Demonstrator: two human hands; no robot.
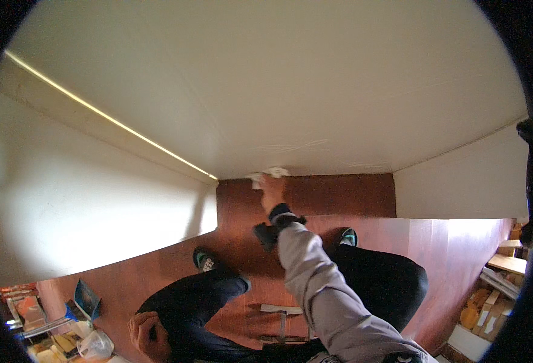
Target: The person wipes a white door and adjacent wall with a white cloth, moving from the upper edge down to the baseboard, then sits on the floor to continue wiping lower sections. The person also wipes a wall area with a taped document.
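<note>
My right hand (273, 187) is closed on a crumpled white cloth or tissue (276, 172), pressed at the bottom edge of a pale panel (293, 100), just above the reddish-brown wood floor. A dark strap with a black device (266, 235) is around that wrist. Faint light streaks mark the panel's lower part. My left hand (149, 333) rests by my left knee with curled fingers; no object shows in it.
White side walls (112, 195) stand left and right of the recess. A T-shaped pale tool (282, 311) lies on the floor between my legs. A clear plastic bag (96, 345) and clutter sit lower left; boxes and wood pieces (491, 313) stand at right.
</note>
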